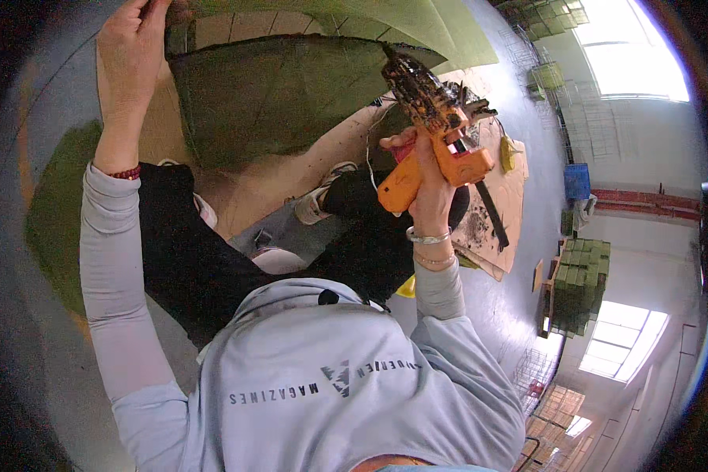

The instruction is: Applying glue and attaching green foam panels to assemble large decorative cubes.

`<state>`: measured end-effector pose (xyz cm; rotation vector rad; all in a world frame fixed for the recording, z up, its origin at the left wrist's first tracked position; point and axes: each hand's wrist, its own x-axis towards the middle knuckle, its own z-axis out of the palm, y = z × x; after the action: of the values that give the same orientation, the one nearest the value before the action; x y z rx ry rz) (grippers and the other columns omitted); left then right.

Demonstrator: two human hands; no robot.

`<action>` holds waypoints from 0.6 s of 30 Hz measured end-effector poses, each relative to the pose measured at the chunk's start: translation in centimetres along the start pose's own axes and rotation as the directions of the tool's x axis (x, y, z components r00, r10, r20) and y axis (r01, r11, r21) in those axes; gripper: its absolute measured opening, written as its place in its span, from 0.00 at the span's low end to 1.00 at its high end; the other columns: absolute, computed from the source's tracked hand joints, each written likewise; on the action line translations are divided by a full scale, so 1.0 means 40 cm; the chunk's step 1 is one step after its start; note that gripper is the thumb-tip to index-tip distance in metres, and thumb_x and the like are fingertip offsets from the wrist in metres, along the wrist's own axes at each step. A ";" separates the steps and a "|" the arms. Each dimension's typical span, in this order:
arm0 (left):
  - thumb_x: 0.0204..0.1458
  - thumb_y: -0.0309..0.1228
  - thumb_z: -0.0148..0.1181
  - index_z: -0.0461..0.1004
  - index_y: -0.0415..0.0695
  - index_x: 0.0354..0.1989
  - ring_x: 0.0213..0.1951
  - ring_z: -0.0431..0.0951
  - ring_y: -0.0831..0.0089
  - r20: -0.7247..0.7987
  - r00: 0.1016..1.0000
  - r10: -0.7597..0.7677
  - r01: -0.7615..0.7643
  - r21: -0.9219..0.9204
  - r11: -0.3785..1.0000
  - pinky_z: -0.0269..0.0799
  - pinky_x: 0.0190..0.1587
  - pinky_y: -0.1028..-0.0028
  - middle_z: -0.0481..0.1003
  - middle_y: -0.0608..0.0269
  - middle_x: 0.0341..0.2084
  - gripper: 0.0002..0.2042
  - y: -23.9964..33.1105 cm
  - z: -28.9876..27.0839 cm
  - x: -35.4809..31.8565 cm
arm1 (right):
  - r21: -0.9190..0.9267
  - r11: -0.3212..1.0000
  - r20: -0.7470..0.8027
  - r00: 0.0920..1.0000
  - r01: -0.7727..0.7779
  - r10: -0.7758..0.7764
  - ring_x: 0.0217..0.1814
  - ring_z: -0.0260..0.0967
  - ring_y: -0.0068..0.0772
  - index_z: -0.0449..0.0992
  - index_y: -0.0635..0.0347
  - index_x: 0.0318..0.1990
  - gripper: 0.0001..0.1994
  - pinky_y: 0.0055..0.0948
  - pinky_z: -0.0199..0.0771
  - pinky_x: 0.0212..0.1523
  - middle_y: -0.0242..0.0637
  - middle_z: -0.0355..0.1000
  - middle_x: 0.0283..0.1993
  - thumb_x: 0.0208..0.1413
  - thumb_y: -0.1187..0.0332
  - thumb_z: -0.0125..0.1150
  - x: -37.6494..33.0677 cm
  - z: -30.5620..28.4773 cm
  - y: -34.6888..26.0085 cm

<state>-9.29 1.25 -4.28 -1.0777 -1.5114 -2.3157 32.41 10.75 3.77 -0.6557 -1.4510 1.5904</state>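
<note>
My right hand (425, 177) grips an orange glue gun (436, 130) crusted with dark residue, its nozzle pointing up and left at the edge of a dark green mat panel (275, 94). My left hand (130, 47) reaches to the top left and pinches the panel's upper left corner. The panel lies over a brown board (244, 193) on the floor. My legs in black trousers and my white shoes (318, 197) show below the panel.
A piece of cardboard (507, 197) with dark glue stains and a black strip lies to the right. More green sheets (417, 23) lie at the top. A stack of green blocks (578, 287) and a blue crate (577, 181) stand at right, near wire racks.
</note>
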 end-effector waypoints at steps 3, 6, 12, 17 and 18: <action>0.54 0.37 0.51 0.72 0.39 0.27 0.20 0.63 0.83 -0.111 0.991 -0.071 0.057 -0.120 0.991 0.58 0.23 0.79 0.67 0.68 0.15 0.13 0.086 0.066 -0.026 | -0.019 1.000 -0.012 1.000 0.025 -0.025 0.34 0.66 0.31 0.67 0.65 0.39 0.09 0.37 0.72 0.40 0.37 0.66 0.31 0.55 0.69 0.52 0.003 -0.028 0.015; 0.52 0.41 0.54 0.73 0.42 0.45 0.31 0.71 0.84 0.021 0.980 -0.196 0.145 0.597 0.789 0.67 0.35 0.81 0.76 0.61 0.35 0.18 0.301 0.092 -0.028 | -0.055 0.998 -0.058 0.998 -0.002 -0.001 0.33 0.66 0.30 0.67 0.64 0.39 0.08 0.36 0.73 0.39 0.36 0.66 0.31 0.55 0.69 0.52 0.016 -0.049 0.016; 0.51 0.40 0.55 0.72 0.42 0.46 0.24 0.67 0.83 0.026 0.982 -0.185 0.140 0.553 0.821 0.66 0.32 0.82 0.75 0.63 0.27 0.18 0.300 0.093 -0.041 | -0.038 0.999 -0.050 0.999 0.000 -0.002 0.32 0.66 0.28 0.67 0.64 0.39 0.08 0.32 0.72 0.35 0.35 0.66 0.31 0.55 0.70 0.53 0.017 -0.062 0.023; 0.52 0.38 0.54 0.73 0.42 0.44 0.24 0.66 0.86 0.321 0.872 0.371 -0.487 0.651 0.582 0.63 0.29 0.84 0.75 0.68 0.26 0.15 0.275 0.075 -0.018 | -0.078 0.997 -0.036 0.999 0.016 -0.019 0.32 0.66 0.27 0.67 0.63 0.39 0.08 0.31 0.73 0.34 0.35 0.66 0.31 0.55 0.69 0.53 0.011 -0.040 0.021; 0.52 0.38 0.54 0.73 0.42 0.44 0.24 0.66 0.86 0.323 0.870 0.373 -0.490 0.650 0.581 0.63 0.29 0.84 0.75 0.68 0.26 0.15 0.269 0.074 -0.026 | -0.057 0.998 -0.041 0.999 0.007 -0.010 0.33 0.66 0.27 0.67 0.63 0.39 0.08 0.31 0.73 0.34 0.35 0.66 0.32 0.54 0.69 0.53 0.010 -0.041 0.024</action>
<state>-1.74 -1.53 3.50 -1.2052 -1.7183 -1.1389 33.35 11.97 2.59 -0.7103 -1.4706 1.5253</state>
